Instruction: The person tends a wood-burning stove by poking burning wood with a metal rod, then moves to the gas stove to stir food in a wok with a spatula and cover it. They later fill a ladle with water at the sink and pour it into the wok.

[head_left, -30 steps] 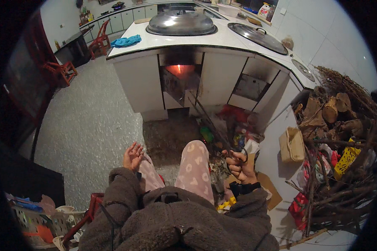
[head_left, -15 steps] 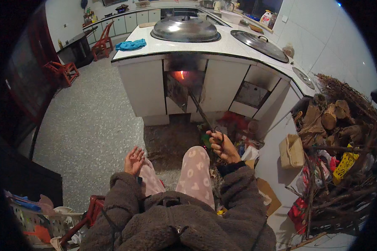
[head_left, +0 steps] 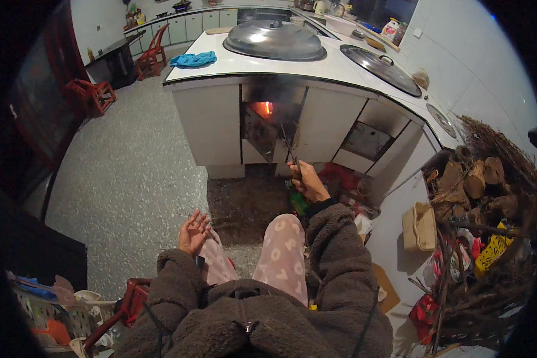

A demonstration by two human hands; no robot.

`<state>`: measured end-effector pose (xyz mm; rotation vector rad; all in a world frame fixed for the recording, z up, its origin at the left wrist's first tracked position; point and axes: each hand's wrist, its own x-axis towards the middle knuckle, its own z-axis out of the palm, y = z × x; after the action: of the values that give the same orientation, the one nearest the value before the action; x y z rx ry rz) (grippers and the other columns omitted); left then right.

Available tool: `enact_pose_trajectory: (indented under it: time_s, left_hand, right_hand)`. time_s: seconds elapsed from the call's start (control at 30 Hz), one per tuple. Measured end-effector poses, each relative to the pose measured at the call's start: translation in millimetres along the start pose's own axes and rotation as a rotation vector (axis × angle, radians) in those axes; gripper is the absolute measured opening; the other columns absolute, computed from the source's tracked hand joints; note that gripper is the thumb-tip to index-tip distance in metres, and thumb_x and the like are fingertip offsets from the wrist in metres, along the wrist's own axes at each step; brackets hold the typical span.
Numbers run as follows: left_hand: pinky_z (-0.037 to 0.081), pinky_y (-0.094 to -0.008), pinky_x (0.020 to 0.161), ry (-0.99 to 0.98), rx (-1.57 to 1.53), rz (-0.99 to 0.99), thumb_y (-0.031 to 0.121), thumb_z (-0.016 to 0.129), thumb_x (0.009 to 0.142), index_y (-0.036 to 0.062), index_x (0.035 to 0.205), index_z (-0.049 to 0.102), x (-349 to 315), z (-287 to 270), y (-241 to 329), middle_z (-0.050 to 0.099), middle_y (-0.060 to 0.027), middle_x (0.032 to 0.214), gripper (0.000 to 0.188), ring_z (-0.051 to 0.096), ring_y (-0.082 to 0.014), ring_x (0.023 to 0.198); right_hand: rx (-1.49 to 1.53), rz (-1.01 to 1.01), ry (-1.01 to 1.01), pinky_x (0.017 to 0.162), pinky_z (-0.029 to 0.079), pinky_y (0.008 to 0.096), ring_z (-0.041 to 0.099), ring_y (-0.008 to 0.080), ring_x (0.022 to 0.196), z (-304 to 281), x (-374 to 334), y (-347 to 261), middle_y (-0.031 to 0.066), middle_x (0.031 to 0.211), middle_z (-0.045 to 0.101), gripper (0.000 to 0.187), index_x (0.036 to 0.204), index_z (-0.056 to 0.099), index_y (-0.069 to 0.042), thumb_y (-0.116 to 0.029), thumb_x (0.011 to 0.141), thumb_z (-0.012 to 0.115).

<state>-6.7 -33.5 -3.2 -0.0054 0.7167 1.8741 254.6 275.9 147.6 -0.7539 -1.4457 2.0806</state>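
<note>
My right hand (head_left: 310,182) is closed around the handle end of long, dark fire tongs (head_left: 287,142). Their far end reaches up into the firebox opening (head_left: 249,126) of the white tiled stove (head_left: 212,122), where its tip is hard to make out. An orange flame (head_left: 268,108) burns at the top of that sooty opening. A tilted metal plate (head_left: 261,140) hangs at the mouth. My left hand (head_left: 193,232) rests palm up by my left knee, fingers loosely apart, holding nothing.
A large domed lid (head_left: 274,40) and a flatter lid (head_left: 380,68) cover the stovetop, with a blue cloth (head_left: 193,59) at its left edge. Logs (head_left: 475,179) and branches (head_left: 489,292) fill the right side beside a beige plastic bin (head_left: 419,227). Red chairs (head_left: 92,95) stand far left.
My right hand has moved forward, toward the stove, pushing the fire tongs further into the firebox. My view has shifted slightly. My left hand stays by my knee.
</note>
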Motion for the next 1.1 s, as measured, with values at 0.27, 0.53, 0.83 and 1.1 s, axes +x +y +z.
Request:
enact_pose_trajectory:
  time_s: [0.27, 0.53, 0.83, 1.1]
  left_hand:
    - [0.046, -0.0434, 0.089, -0.035, -0.068, -0.069, 0.019, 0.051, 0.085, 0.0097, 0.131, 0.044, 6.7, 9.0, -0.2, 0.052, -0.0111, 0.118, 0.047, 0.052, -0.0272, 0.108]
    - [0.045, -0.0448, 0.091, -0.064, -0.136, -0.142, 0.019, 0.053, 0.085, 0.0103, 0.134, 0.04, 17.3, 21.3, 0.5, 0.052, -0.0127, 0.12, 0.052, 0.051, -0.0287, 0.11]
    - [0.044, -0.0453, 0.094, -0.045, -0.115, -0.159, 0.02, 0.055, 0.084, 0.0109, 0.136, 0.037, 26.8, 28.3, 2.3, 0.05, -0.0135, 0.123, 0.055, 0.049, -0.029, 0.113]
    - [0.044, -0.0469, 0.093, -0.064, -0.128, -0.174, 0.019, 0.053, 0.085, 0.0102, 0.134, 0.039, 22.8, 29.3, -2.2, 0.049, -0.0137, 0.124, 0.052, 0.049, -0.0297, 0.114]
  right_hand:
    - [-0.31, -0.097, 0.145, 0.036, 0.025, 0.0227, 0.038, 0.0051, 0.041, -17.7, 86.2, 14.4, -0.0028, 0.064, 0.046, 0.018, 0.096, 0.056, -0.007, -0.022, 0.086, 0.055]
    - [-0.488, -0.291, 0.157, 0.049, 0.036, 0.0267, 0.046, 0.0079, 0.056, -47.4, 186.8, 35.0, 0.0015, 0.07, 0.054, 0.026, 0.098, 0.058, 0.0, -0.022, 0.083, 0.057]
    - [-0.485, -0.064, 0.099, 0.04, 0.033, 0.0281, 0.044, 0.0105, 0.045, -26.4, 211.2, 1.8, 0.0011, 0.062, 0.052, 0.031, 0.106, 0.057, -0.001, -0.024, 0.085, 0.054]
    - [-0.411, -0.137, 0.158, 0.052, 0.039, 0.0304, 0.05, 0.0159, 0.057, -20.6, 215.4, 10.7, 0.0056, 0.064, 0.054, 0.028, 0.093, 0.057, 0.005, -0.022, 0.085, 0.051]
